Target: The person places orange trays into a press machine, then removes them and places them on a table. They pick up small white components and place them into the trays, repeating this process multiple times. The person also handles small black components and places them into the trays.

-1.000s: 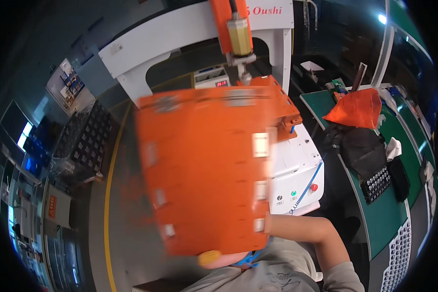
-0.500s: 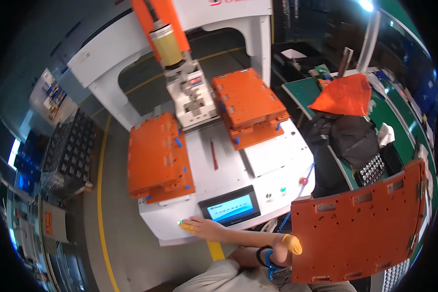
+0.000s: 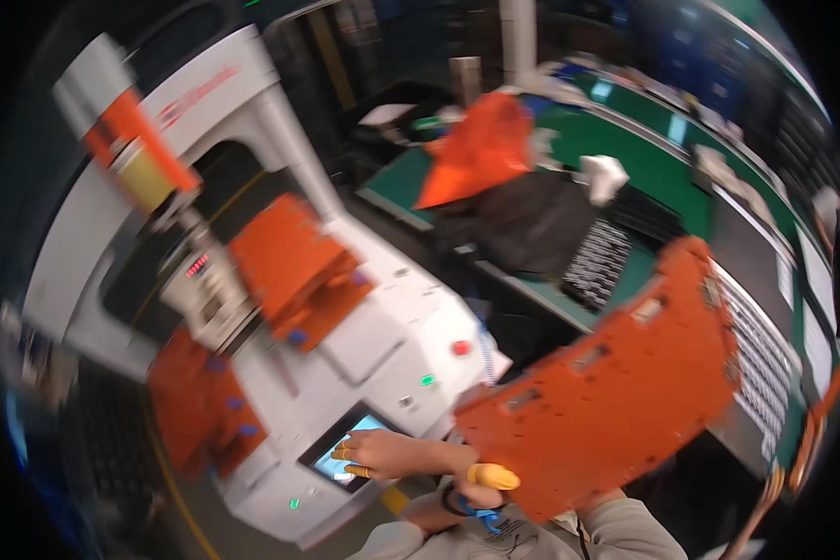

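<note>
Head view, a bit blurred. Left hand (image 3: 482, 489) has the orange panel (image 3: 607, 397) by its lower left corner, fingers clamped on it, thumb on the near face in a yellow, rubbery-looking cover. Panel is tilted, in front of the body and right of the white machine (image 3: 271, 495): broad, gently curved sheet, hard-looking, matte, small dark holes across the face, rectangular slots along the upper edge. Blue band (image 3: 481, 516) around the left wrist.

Right arm passes behind the panel. Right hand (image 3: 378, 454) is empty, fingers extended over the lit flat screen (image 3: 362, 425), yellow covers on some fingers. Can't tell if the fingertips touch the glass.

Machine: smooth, glossy white casing, round red knob (image 3: 461, 348), green light (image 3: 427, 380) near it. Two blocky orange stands on top, one farther back (image 3: 294, 257), one at the left side (image 3: 187, 401), both with short blue pegs. Dull yellow cylinder (image 3: 143, 177) hangs on the arm above.

Green bench (image 3: 392, 189) to the right: creased orange bag (image 3: 485, 140), soft black bag (image 3: 523, 224), crumpled white cloth or paper (image 3: 605, 177), dark tray (image 3: 595, 266) with rows of small pale bits.
</note>
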Tool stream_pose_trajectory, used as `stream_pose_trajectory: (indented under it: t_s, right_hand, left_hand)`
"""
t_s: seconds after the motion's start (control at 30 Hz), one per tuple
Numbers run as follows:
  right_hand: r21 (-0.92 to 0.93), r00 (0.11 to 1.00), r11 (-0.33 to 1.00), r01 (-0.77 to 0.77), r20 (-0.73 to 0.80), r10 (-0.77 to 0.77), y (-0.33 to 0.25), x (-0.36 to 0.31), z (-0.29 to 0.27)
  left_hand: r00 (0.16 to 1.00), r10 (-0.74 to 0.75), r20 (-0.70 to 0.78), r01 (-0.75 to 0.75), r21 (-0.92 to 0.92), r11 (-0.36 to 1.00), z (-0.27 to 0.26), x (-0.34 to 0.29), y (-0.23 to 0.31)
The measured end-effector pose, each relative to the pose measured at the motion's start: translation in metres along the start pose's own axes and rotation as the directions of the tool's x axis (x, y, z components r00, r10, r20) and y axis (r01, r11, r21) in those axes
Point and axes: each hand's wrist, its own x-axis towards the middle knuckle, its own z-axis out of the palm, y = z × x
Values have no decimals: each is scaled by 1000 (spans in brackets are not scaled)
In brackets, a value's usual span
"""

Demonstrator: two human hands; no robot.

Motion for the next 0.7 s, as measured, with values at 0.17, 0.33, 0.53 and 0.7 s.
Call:
stream_pose_trajectory:
  t_s: [0.17,0.33,0.53,0.7]
  right_hand:
    - [432,703,822,-372,-447,553,12,-183,-18]
    - [852,-128,518,-74,-523,842,-14,-301,44]
    - [560,-340,655,507,-569,749,-90,-330,24]
    - [605,-241,744,284,-705,666,-86,-332,6]
  left_hand:
    - [982,-187,-33,184,-72,980,-8,30,-31]
    - [925,-282,-254,232,-210,950,-8,61,-103]
    - [892,-357,-278,282,-276,919,-4,84,-141]
    - [887,-373,-272,281,-324,903,-4,96,-167]
